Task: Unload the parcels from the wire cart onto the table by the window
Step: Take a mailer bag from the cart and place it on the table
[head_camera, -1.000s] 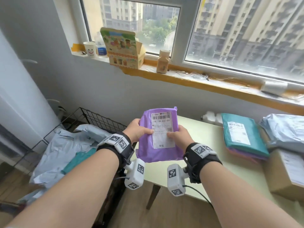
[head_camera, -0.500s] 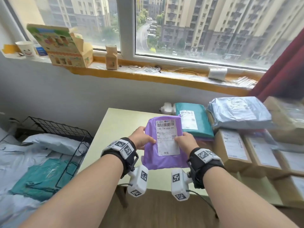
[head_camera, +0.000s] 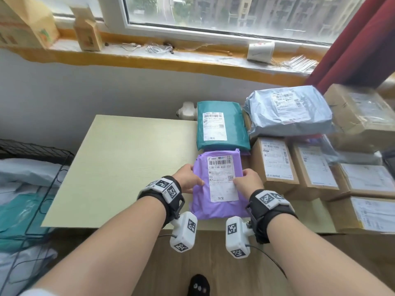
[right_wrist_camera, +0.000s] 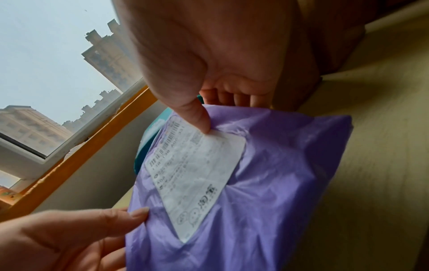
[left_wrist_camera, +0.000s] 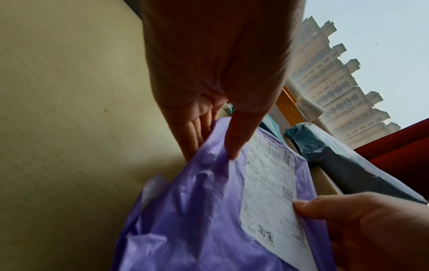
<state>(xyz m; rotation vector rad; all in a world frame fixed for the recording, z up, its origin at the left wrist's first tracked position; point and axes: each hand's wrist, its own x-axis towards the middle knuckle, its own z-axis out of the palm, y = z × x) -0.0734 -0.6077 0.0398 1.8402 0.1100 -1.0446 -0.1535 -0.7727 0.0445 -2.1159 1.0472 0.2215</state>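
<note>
Purple parcel [head_camera: 218,184] held label-up over the near table [head_camera: 128,163] edge, both grips pinching it: left hand [head_camera: 189,181] thumb on top at its left side, right hand [head_camera: 249,182] thumb on the label. Beyond it teal parcel [head_camera: 222,127], cardboard boxes [head_camera: 275,161] right, grey parcel [head_camera: 288,110] stacked. Wire cart [head_camera: 49,167] left.

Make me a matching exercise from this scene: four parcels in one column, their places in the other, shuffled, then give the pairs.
Parcels:
1. purple parcel
2. teal parcel
3. grey-blue parcel
4. pale grey parcel

Places:
A. lying in the wire cart
B. flat on the table, against the wall
C. held in the left hand and right hand
D. on top of the cardboard boxes

Pairs: 1-C, 2-B, 3-D, 4-A
</note>
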